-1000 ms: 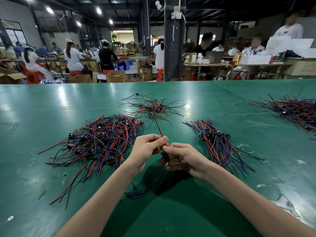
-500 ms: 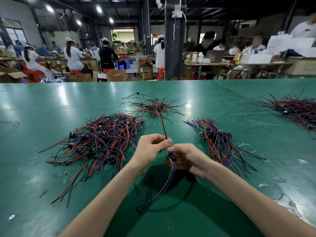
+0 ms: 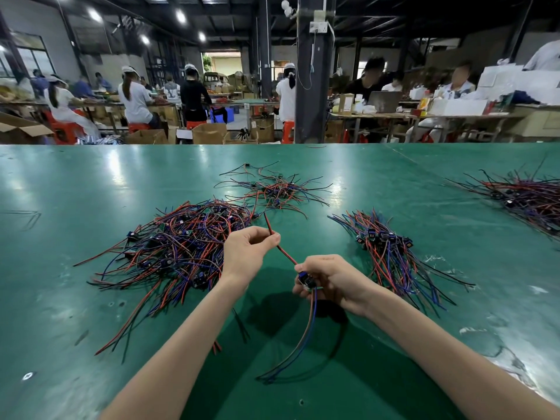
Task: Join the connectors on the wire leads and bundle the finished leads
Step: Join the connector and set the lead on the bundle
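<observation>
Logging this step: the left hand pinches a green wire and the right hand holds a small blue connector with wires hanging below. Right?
Not quite. The head view shows the wire in the left hand is red, not green. The right hand does hold the small blue connector with wires hanging below.

1. Ceiling lamps (image 3: 180,16) shine bright in a dim hall.
2. Glare streaks the table (image 3: 121,168) near its far edge.
3. Soft shadow under the right hand (image 3: 330,280).
4. Edges bend; far people blurred.
</observation>
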Tool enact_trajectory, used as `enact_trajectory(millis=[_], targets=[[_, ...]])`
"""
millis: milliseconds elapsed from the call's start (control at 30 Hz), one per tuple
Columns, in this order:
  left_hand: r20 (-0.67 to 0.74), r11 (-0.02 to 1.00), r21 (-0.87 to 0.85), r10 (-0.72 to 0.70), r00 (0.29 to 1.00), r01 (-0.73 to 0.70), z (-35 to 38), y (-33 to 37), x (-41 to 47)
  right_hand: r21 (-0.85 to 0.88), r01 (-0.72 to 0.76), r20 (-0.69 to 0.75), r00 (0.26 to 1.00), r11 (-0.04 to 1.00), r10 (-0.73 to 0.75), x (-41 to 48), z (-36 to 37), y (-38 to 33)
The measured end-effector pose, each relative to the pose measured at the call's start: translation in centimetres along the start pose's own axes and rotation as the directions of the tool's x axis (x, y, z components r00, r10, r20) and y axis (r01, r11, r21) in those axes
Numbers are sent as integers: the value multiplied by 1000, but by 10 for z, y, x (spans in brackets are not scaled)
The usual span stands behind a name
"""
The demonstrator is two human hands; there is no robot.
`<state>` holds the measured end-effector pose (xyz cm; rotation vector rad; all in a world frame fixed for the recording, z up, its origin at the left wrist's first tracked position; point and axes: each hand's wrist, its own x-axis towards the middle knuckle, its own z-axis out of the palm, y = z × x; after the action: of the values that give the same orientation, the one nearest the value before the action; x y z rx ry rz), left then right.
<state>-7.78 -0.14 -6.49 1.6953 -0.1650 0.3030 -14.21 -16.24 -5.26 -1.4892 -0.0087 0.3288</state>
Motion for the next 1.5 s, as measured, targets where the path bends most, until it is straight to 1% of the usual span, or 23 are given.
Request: enact_trajectory(millis=[200, 300, 367, 500, 600, 767, 900, 1000, 1067, 1333, 1500], targets=[[-89, 998, 66, 27, 996, -21, -10, -5, 7, -3, 11, 15, 1000, 1000, -11, -1, 2, -2], [-106, 986, 148, 92, 990, -76, -11, -5, 7, -8, 11, 17, 1000, 1000, -11, -2, 2, -1], [-113, 986, 146, 97, 989, -80, -10, -3, 6, -9, 16, 19, 1000, 1000, -16, -2, 2, -2], [-158, 998, -36, -65, 985, 60, -11, 2, 7, -27, 36, 27, 999, 999, -35, -3, -1, -2], [-142, 961, -210, -211, 967, 178, -12, 8, 7, -47, 51, 30, 998, 998, -50, -3, -1, -2], [-70, 820, -472, -401, 913, 324, -16, 19, 7, -19, 83, 61, 995, 996, -81, 0, -1, 1], [73, 688, -615, -436, 897, 385, -17, 25, 6, -37, 88, 74, 994, 995, -85, 0, -1, 2], [159, 628, -649, -439, 884, 428, -18, 28, 5, -55, 91, 74, 993, 994, -87, -1, -2, 2], [173, 628, -639, -445, 879, 444, -18, 27, 6, -66, 91, 74, 994, 994, -86, -1, -3, 2], [102, 682, -610, -438, 893, 404, -18, 24, 6, -106, 94, 100, 992, 990, -83, -1, -2, 2], [77, 672, -637, -431, 899, 377, -18, 24, 7, -84, 93, 94, 992, 992, -85, -2, 0, 2]])
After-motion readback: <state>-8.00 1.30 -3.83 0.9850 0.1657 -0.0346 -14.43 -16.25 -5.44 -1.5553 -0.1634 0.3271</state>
